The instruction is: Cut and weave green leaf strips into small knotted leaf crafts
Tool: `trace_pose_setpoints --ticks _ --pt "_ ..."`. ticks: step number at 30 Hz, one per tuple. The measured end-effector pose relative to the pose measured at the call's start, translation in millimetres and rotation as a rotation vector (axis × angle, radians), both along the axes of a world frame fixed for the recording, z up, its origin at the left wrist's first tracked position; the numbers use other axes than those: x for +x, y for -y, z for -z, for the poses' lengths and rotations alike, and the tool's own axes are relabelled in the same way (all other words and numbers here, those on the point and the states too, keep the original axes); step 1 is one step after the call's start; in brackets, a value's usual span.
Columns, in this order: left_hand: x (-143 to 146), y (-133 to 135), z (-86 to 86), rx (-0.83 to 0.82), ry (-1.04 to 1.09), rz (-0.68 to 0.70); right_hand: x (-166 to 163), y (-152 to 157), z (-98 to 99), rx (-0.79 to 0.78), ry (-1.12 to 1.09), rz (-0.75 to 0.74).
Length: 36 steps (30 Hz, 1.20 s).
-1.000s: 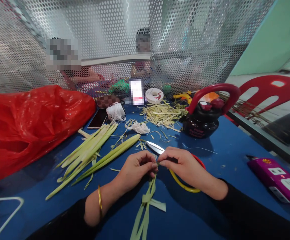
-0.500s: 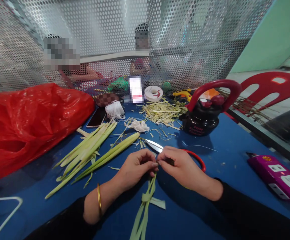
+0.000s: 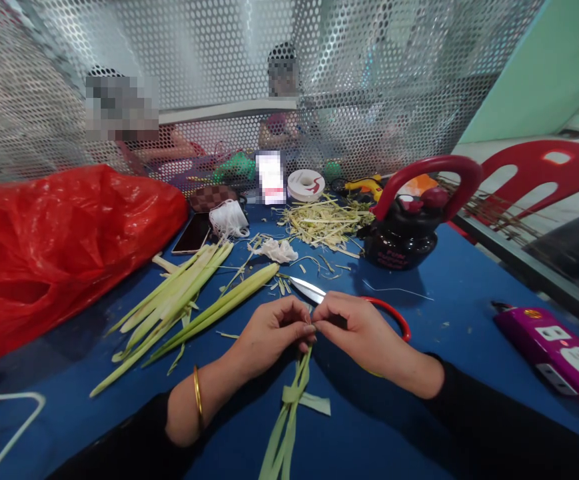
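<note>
Pale green leaf strips [image 3: 285,427] run up from the front edge of the blue table [image 3: 389,433], crossing one another and partly woven together. My left hand [image 3: 276,333] pinches their upper end between thumb and fingers. Right beside it, my right hand [image 3: 356,333] is closed in a pinch at the same end, its fingertips almost touching the left ones. Exactly how the strip ends lie between the fingers is hidden. Scissors with red handles [image 3: 309,289] lie just behind my right hand, which covers their middle. To the left lie several long green leaves [image 3: 184,293].
Leaf scraps [image 3: 326,223] are heaped behind the scissors, near a white ribbon spool [image 3: 306,185] and crumpled tissue [image 3: 275,251]. A black jug [image 3: 402,243] and purple power strip [image 3: 554,350] stand right. A red bag [image 3: 69,247], phone [image 3: 192,234] and white thread [image 3: 229,219] are left.
</note>
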<state>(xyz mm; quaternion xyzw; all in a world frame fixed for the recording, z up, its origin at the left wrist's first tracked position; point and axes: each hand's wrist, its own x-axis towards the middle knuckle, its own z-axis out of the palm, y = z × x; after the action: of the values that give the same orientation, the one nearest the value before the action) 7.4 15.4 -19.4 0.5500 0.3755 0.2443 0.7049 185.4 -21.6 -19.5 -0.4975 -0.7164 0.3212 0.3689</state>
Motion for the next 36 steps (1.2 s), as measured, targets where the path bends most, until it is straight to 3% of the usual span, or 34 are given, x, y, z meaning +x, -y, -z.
trace_pose_setpoints --ticks 16,21,36 --pt "-1 -3 1.7 0.036 0.041 0.024 1 1 3.2 -0.073 -0.073 0.022" --pt "2 -1 2.3 0.050 -0.035 -0.003 -6 2 8.9 -0.071 -0.154 0.115" --pt "3 2 1.1 0.166 -0.157 0.001 -8 1 7.6 -0.029 -0.160 0.028"
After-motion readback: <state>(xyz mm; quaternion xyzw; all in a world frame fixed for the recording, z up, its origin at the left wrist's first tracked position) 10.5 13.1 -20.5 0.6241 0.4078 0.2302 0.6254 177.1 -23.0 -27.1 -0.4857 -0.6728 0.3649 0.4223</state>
